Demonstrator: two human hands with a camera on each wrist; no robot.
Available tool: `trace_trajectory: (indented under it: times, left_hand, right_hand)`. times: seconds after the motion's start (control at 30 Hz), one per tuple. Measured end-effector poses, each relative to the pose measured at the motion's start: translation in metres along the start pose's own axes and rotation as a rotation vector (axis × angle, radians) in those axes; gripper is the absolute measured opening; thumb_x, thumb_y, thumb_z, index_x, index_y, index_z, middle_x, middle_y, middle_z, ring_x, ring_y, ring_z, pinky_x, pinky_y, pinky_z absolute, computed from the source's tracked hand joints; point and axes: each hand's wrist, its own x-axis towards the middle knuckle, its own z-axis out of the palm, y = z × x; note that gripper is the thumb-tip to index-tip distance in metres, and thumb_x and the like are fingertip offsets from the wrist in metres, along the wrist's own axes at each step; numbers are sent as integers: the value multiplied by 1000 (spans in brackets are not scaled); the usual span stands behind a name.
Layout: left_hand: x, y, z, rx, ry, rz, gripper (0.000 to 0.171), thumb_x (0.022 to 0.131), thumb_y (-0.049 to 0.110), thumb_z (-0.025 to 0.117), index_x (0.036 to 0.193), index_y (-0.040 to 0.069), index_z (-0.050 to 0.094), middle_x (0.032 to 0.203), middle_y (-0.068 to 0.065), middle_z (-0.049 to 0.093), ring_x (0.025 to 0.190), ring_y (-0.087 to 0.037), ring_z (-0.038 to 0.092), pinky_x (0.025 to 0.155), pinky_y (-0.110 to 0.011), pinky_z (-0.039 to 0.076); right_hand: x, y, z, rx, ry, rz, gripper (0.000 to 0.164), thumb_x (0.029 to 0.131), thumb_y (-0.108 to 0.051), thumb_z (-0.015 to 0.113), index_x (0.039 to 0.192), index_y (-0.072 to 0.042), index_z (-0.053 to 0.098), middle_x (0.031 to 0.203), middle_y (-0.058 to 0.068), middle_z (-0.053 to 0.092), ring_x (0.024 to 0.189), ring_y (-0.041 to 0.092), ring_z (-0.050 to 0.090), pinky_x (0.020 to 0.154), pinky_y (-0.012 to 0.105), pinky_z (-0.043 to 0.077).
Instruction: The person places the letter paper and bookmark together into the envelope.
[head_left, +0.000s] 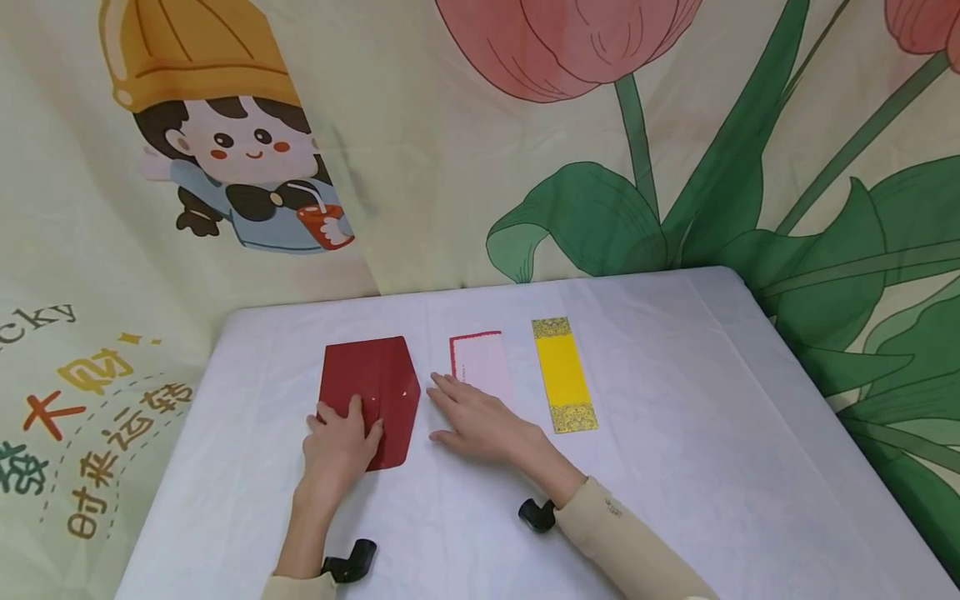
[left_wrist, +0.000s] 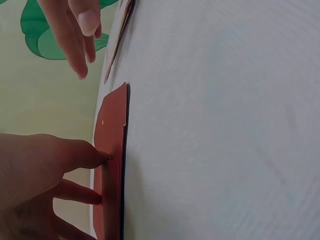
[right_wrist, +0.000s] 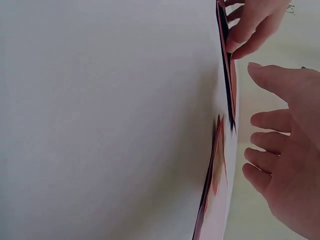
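A dark red paper envelope (head_left: 363, 365) lies on the table's left part, its pointed flap unfolded to the right. My left hand (head_left: 335, 446) rests on its lower part, thumb and fingertips spread and pressing on the paper. In the left wrist view, the thumb and fingers touch the face of the envelope (left_wrist: 111, 120). My right hand (head_left: 483, 421) hovers over the cloth right of the envelope with its fingers extended, holding nothing. Partly hidden behind it lies a pale pink card (head_left: 483, 358) with a red edge. The right wrist view shows this hand (right_wrist: 292, 145) raised off the surface.
A yellow strip (head_left: 562, 371) with glittery gold ends lies right of the pink card. White cloth covers the table (head_left: 697, 417). Behind it hangs a curtain (head_left: 420, 167) printed with tulips and a cartoon figure. A black wrist camera (head_left: 536, 515) sits by the right sleeve.
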Motion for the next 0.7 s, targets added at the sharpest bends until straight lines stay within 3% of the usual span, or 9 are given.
trace_trajectory:
  times: [0.27, 0.7]
  left_hand:
    - [-1, -4, 0, 18, 24, 6, 71, 88, 25, 76, 141, -13, 46, 130, -51, 42, 118, -74, 45, 85, -69, 55]
    - [1, 1, -1, 23, -27, -4, 73, 91, 28, 74, 144, -12, 44, 134, -53, 39, 122, -76, 41, 87, -70, 53]
  right_hand:
    - [23, -23, 5, -36, -60, -2, 75, 100, -43, 65, 160, -10, 35, 171, 8, 25, 157, 24, 27, 121, 34, 36]
    - [35, -34, 15, -78, -95, -13, 74, 99, -43, 66, 159, -9, 38, 169, 9, 28, 158, 25, 26, 122, 31, 32]
